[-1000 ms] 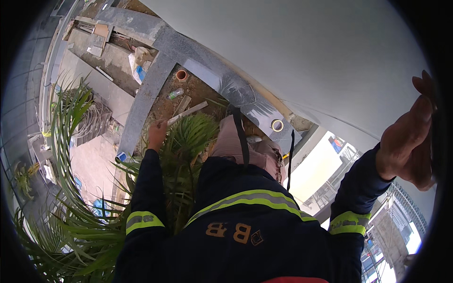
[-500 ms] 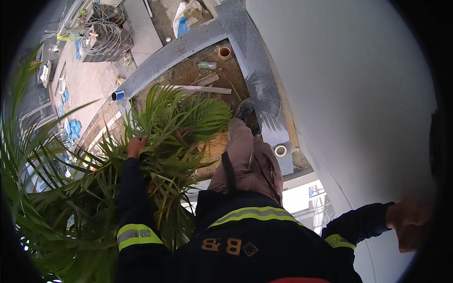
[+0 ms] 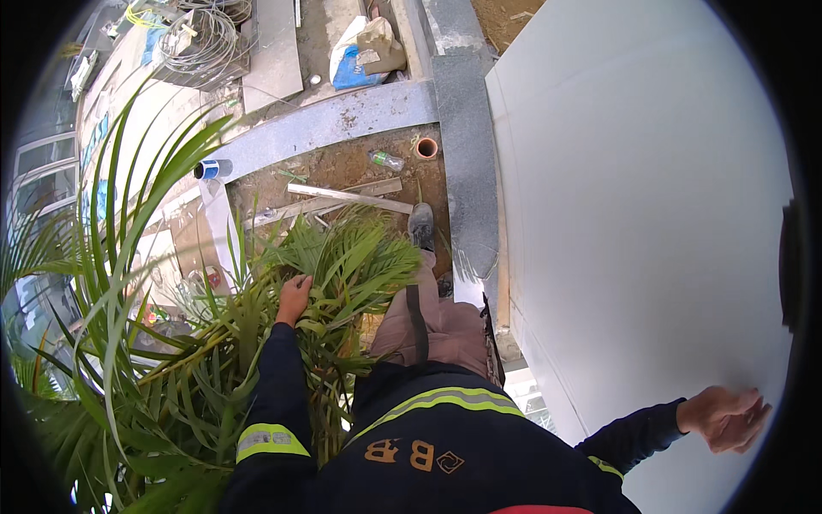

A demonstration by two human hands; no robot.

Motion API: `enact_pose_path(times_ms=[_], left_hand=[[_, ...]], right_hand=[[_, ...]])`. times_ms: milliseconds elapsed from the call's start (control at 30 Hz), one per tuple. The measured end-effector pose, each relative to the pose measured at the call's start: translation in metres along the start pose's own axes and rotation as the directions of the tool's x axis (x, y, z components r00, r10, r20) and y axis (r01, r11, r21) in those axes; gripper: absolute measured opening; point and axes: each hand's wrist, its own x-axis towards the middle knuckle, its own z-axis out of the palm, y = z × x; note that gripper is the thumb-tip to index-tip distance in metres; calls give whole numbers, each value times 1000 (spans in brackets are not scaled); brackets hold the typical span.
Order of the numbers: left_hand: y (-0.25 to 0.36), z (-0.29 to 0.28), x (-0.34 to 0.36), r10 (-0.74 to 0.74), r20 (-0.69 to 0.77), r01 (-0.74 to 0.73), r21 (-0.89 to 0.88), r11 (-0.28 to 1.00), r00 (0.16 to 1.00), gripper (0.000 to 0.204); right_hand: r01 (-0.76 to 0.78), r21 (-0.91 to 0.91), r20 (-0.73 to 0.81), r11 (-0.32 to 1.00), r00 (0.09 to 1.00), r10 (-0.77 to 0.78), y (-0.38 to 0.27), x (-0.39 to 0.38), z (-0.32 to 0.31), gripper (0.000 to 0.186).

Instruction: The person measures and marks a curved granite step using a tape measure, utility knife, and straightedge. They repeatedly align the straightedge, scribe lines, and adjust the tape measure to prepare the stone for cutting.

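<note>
A large bunch of green palm fronds (image 3: 205, 368) fills the left side, with long leaves rising at the far left. My left hand (image 3: 295, 300) is closed among the upper leaves, gripping palm fronds; the exact stems in its grasp are hidden. Out to the right, my right hand (image 3: 725, 417) is held in front of a smooth white wall (image 3: 634, 214). Its fingers are loosely bent and apart, with nothing in them. Whether it touches the wall I cannot tell.
My shoe (image 3: 420, 226) stands on soil beside loose wooden planks (image 3: 351, 198). Ahead are a plastic bottle (image 3: 387, 160), an orange pipe (image 3: 427, 148) and a grey stone kerb (image 3: 334, 116). A white-and-blue sack (image 3: 353, 64), coiled cables (image 3: 204, 43) and a blue-labelled cylinder (image 3: 211, 169) lie farther off.
My left hand has moved right and slightly lower with the fronds. My right hand has shifted a little left, its fingers showing more. The view has swung, and I stand further forward.
</note>
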Motion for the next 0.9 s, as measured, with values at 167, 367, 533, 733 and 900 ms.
enact_pose_path(times_ms=[167,367,533,733,900], left_hand=[[17,-23,3,26,31,-28,55,998,999,52],[18,-71,47,7,-98,-23,-158,987,995,46],[74,-87,69,69,-161,-75,-31,997,985,40],[108,-61,118,22,-83,-33,-142,989,996,35],[136,-74,170,-169,119,176,-49,983,978,37]], right_hand=[[-101,-57,123,993,987,108,-99,40,88,28],[-347,49,231,936,916,328,-133,47,99,37],[-485,371,160,792,873,460,-183,85,136,42],[-618,600,574,507,775,265,-304,129,292,53],[-639,668,743,382,597,-302,-393,155,459,56]])
